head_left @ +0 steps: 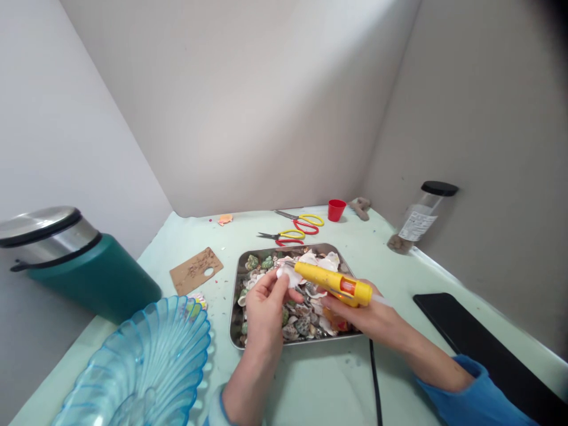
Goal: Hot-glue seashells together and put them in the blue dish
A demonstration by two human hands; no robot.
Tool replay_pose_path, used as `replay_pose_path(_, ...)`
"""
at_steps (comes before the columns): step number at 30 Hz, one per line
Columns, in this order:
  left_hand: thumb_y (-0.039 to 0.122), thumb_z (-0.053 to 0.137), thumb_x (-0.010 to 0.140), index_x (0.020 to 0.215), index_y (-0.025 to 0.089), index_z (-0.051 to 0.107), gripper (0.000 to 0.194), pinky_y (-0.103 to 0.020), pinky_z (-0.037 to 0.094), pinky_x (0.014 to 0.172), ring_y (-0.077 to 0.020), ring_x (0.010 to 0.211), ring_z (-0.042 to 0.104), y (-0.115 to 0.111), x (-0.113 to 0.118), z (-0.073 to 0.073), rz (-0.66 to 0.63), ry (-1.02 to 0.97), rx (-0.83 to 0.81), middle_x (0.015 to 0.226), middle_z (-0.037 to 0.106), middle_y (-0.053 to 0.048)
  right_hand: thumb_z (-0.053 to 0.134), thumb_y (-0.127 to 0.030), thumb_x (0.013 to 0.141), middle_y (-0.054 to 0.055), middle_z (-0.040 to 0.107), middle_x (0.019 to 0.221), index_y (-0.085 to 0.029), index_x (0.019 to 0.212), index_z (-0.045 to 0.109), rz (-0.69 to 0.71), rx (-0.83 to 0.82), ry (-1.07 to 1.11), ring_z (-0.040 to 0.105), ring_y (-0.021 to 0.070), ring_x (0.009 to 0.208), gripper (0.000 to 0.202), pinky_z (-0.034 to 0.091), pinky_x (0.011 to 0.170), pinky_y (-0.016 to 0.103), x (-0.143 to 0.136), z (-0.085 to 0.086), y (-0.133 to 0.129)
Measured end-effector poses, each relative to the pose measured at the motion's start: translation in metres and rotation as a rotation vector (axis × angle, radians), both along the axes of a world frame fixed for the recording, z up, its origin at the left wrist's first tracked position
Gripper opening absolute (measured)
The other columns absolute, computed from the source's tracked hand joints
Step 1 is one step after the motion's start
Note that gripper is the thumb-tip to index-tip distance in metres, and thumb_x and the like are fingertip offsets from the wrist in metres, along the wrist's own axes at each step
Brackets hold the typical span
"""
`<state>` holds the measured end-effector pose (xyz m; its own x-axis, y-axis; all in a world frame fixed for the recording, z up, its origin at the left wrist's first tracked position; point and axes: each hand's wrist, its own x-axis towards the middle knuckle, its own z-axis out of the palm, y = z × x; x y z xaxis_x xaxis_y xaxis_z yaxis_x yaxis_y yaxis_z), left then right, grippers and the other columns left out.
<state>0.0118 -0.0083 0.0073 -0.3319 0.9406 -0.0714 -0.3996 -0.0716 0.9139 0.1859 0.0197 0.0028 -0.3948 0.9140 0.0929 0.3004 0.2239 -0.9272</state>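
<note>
My left hand (266, 305) pinches a white shell (290, 277) between thumb and fingers, above a metal tray (234, 322). In my right hand (366, 313) is a yellow glue gun (328, 278), its fingers wrapped round the handle. The gun's metal nozzle points left and reaches the upper edge of the white shell; whether it touches cannot be made out. Under both hands the tray holds many shells (303, 325), some green, some spotted, some white. Part of the tray's contents is hidden by my hands and the gun.
Two pairs of scissors (290, 235) lie behind the tray, near a red cup (336, 210). To the left are a brown board (196, 271), a blue scalloped dish (151, 361) and a green bottle (97, 272). A clear jar (419, 222) and a black slab (465, 337) are on the right. A black cord (375, 378) runs toward me.
</note>
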Motion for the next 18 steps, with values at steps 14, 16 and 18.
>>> replay_pose_path(14, 0.029, 0.072, 0.072, 0.090, 0.013, 0.069, 0.025, -0.020, 0.043, 0.061, -0.0098, 0.052, 0.054, 0.0002, -0.0010, 0.0017, 0.066, -0.045, 0.019, 0.051, 0.063, 0.003, 0.064, -0.041, 0.082, 0.000, 0.067, 0.067, -0.020, 0.089, 0.067, -0.068, 0.033, -0.011, 0.062, 0.0190, 0.058, 0.023, 0.050, 0.050, 0.026, -0.0008, -0.0027, 0.0006)
replay_pose_path(16, 0.029, 0.072, 0.072, 0.091, 0.013, 0.068, 0.025, -0.020, 0.043, 0.062, -0.0098, 0.052, 0.054, 0.0003, -0.0009, 0.0017, 0.067, -0.045, 0.023, 0.050, 0.063, 0.003, 0.064, -0.041, 0.082, 0.001, 0.068, 0.068, -0.019, 0.089, 0.066, -0.072, 0.031, -0.018, 0.063, 0.0193, 0.059, 0.024, 0.051, 0.050, 0.027, -0.0011, -0.0021, 0.0008)
replay_pose_path(18, 0.029, 0.072, 0.072, 0.091, 0.013, 0.068, 0.026, -0.020, 0.043, 0.062, -0.0098, 0.052, 0.054, 0.0006, -0.0007, 0.0011, 0.064, -0.045, 0.027, 0.050, 0.063, 0.003, 0.063, -0.042, 0.082, 0.001, 0.068, 0.069, -0.019, 0.089, 0.066, -0.070, 0.027, -0.027, 0.063, 0.0194, 0.060, 0.025, 0.051, 0.051, 0.027, -0.0014, -0.0011, 0.0007)
